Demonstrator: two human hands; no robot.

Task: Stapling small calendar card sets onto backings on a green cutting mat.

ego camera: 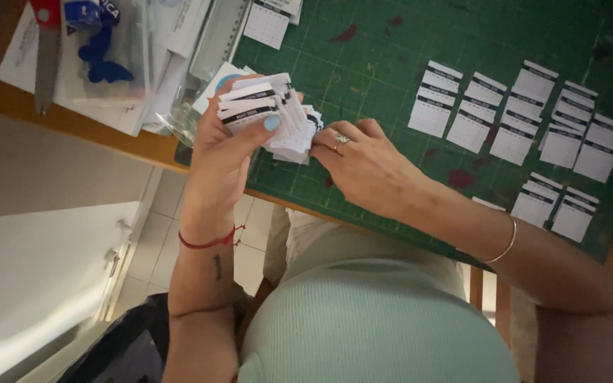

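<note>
My left hand (223,157) holds a fanned stack of small white paper cards with black header strips (264,106), thumb pressed on top. My right hand (363,167), wearing a ring, touches the right side of the same stack with its fingers curled under the cards. Both hands hover over the near-left corner of a green cutting mat (377,50). To the right on the mat lie several overlapping piles of the same small cards (519,120), with more cards (555,206) near the mat's front edge.
At the far left of the wooden desk (136,145) lie red-handled scissors (47,50), a clear plastic bag with blue shapes (101,50), papers and a metal ruler (221,35). Another card sheet (267,21) sits at the mat's top edge. Tiled floor shows below.
</note>
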